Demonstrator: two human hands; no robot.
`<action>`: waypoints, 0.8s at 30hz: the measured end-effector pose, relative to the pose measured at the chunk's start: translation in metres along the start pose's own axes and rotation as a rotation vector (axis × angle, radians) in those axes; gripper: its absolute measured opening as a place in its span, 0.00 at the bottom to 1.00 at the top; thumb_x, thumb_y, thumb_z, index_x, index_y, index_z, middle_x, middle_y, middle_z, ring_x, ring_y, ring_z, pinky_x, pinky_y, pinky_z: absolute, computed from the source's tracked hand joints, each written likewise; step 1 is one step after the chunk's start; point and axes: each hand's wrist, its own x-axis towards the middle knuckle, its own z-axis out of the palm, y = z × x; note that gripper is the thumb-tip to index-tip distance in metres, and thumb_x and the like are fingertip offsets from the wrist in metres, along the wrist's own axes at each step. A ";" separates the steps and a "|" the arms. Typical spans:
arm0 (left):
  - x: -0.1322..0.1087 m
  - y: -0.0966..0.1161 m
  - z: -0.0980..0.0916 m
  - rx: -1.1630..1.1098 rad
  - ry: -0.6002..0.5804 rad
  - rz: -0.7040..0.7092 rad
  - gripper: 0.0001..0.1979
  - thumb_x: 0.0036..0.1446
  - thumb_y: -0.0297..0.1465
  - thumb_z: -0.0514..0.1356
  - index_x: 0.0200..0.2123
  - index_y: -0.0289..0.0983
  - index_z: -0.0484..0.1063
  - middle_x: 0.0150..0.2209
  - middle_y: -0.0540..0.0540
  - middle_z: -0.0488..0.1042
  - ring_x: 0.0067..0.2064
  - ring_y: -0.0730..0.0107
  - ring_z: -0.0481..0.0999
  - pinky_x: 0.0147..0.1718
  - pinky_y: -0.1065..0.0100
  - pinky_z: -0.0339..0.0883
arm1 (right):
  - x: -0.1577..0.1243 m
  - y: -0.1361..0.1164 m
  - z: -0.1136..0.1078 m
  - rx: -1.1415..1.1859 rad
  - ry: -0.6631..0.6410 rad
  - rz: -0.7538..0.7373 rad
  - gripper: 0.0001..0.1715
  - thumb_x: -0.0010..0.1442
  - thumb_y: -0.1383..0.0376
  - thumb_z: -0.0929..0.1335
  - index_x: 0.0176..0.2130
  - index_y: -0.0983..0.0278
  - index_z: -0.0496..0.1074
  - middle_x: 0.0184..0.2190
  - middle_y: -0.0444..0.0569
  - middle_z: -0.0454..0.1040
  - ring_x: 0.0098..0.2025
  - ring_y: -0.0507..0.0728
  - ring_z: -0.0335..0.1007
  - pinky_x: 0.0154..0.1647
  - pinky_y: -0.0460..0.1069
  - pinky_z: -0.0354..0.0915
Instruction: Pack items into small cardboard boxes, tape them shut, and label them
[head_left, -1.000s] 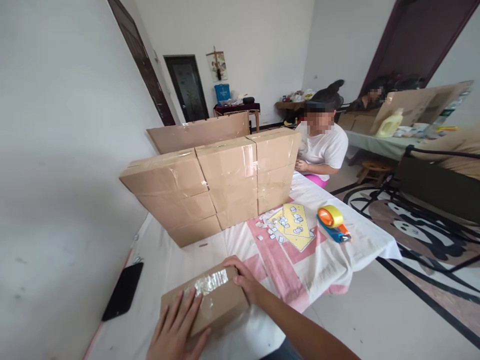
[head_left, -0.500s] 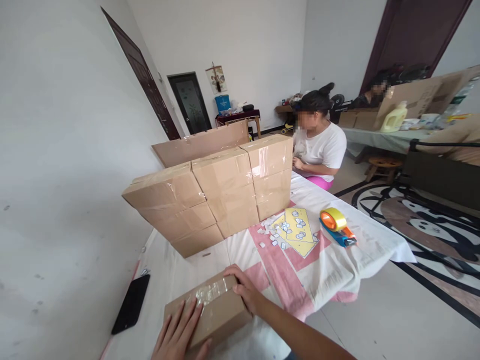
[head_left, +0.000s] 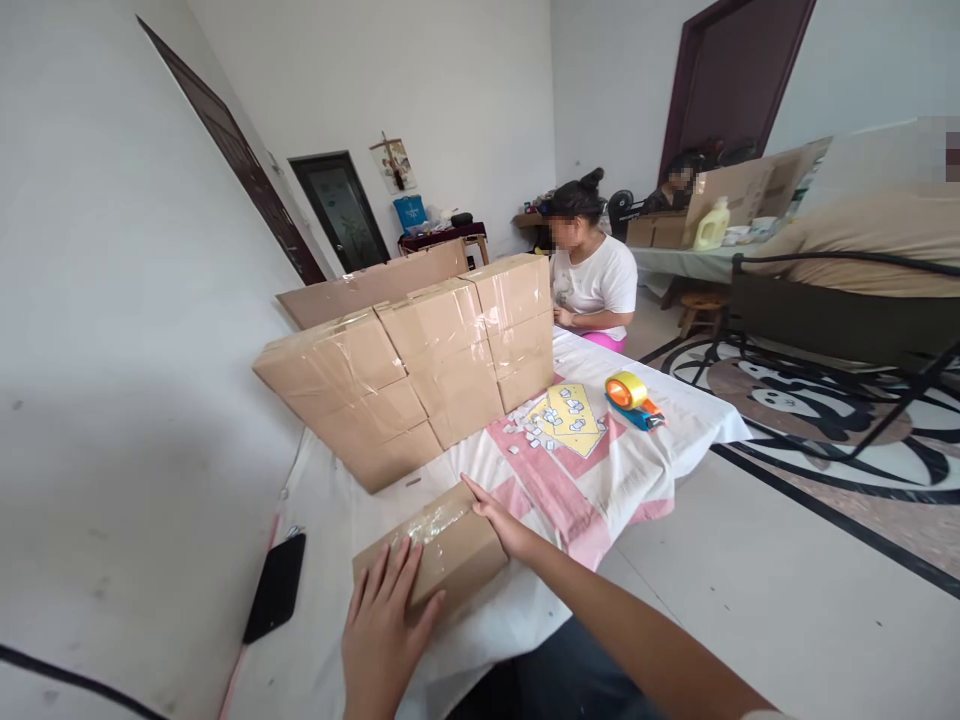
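A small cardboard box point(head_left: 461, 570), sealed along its top with shiny clear tape, lies at the near edge of the table. My left hand point(head_left: 388, 605) rests flat on its near left part, fingers spread and thumb out to the side. At the box's right end, my right hand point(head_left: 499, 520) grips the corner, with its thumb on the near side; some fingers are hidden behind the edge. Just beyond stands a wall of taped cardboard boxes point(head_left: 457, 390), stacked in three columns.
A tape dispenser point(head_left: 636, 402) with yellow tape sits to the right on the cloth-covered table point(head_left: 686, 435). A black phone point(head_left: 276, 588) lies near the left wall. A person in a white shirt point(head_left: 600, 275) sits at the far side. A dark folding chair point(head_left: 847, 320) stands right.
The view has swung right, bringing more of the chair into sight. Both hands remain on the box; its near side shows more fully now.
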 end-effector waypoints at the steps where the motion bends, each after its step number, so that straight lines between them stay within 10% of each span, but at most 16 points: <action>1: -0.001 0.000 0.000 0.000 0.004 -0.001 0.35 0.60 0.43 0.61 0.68 0.47 0.59 0.64 0.48 0.70 0.64 0.49 0.68 0.63 0.52 0.54 | 0.001 0.002 0.000 0.014 0.002 -0.007 0.43 0.60 0.53 0.67 0.71 0.53 0.56 0.68 0.48 0.64 0.67 0.65 0.59 0.69 0.62 0.50; 24: -0.004 0.005 -0.004 0.154 -0.040 0.025 0.30 0.63 0.46 0.59 0.66 0.45 0.63 0.64 0.51 0.70 0.65 0.53 0.68 0.61 0.53 0.59 | -0.003 0.005 0.008 -0.001 0.097 -0.182 0.26 0.60 0.58 0.67 0.58 0.55 0.73 0.58 0.47 0.74 0.59 0.63 0.68 0.62 0.57 0.58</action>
